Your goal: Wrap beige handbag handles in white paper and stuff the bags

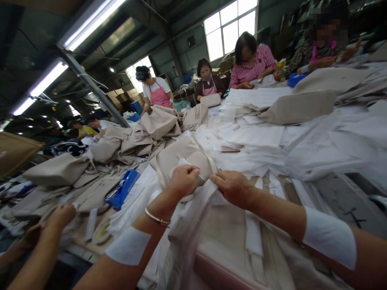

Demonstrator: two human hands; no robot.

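Note:
A beige bag [178,151] with a pale strap [203,147] lies in front of me. My left hand [184,180] is closed in a pinch over its near side. A small shiny piece shows by those fingertips, but what they grip is too small to name. Close by on the right, my right hand [231,187] pinches the upper edge of a thin white wrapping sheet [205,201], which hangs down towards me. The two hands are a short gap apart.
Beige bags [102,147] are heaped on the left, and white sheets [256,137] cover the right. A blue tape dispenser [123,188] stands left of my forearm. Another person's hand [62,215] is at the lower left. Several people work across the table. A grey bin [341,201] is at right.

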